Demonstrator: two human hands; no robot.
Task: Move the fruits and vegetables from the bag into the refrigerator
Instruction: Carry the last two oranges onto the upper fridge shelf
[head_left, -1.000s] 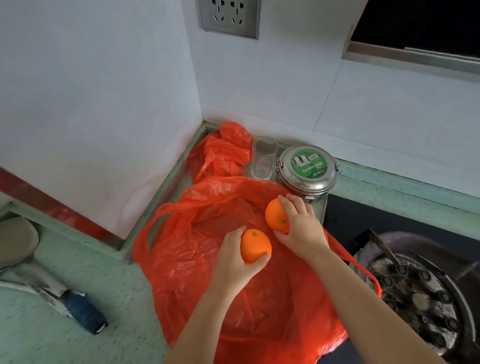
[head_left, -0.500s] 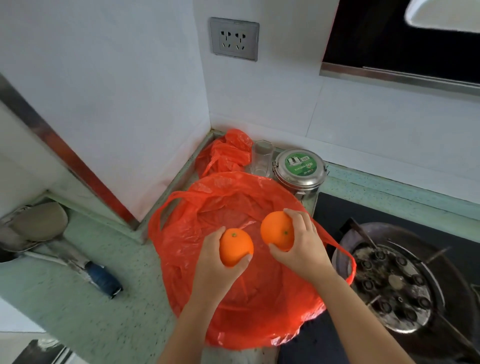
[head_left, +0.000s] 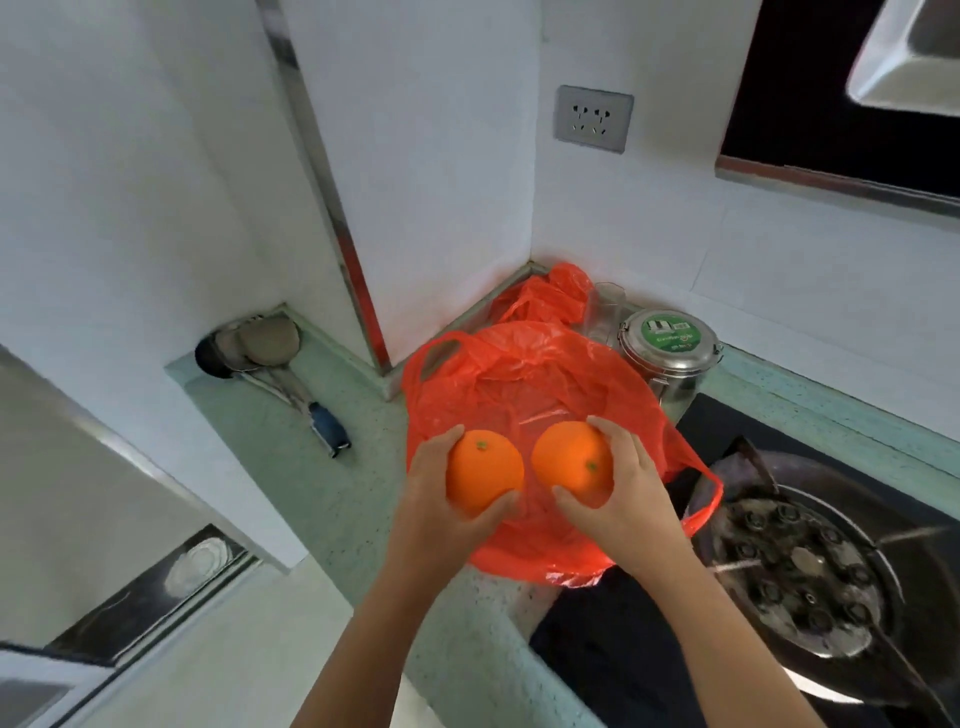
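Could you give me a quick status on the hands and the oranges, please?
Left hand grips left orange. Right hand grips right orange. Both held over the red bag on the counter. Nothing blocks either hand.

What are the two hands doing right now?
Left hand: holds the left orange, fingers curled around it.
Right hand: holds the right orange the same way.
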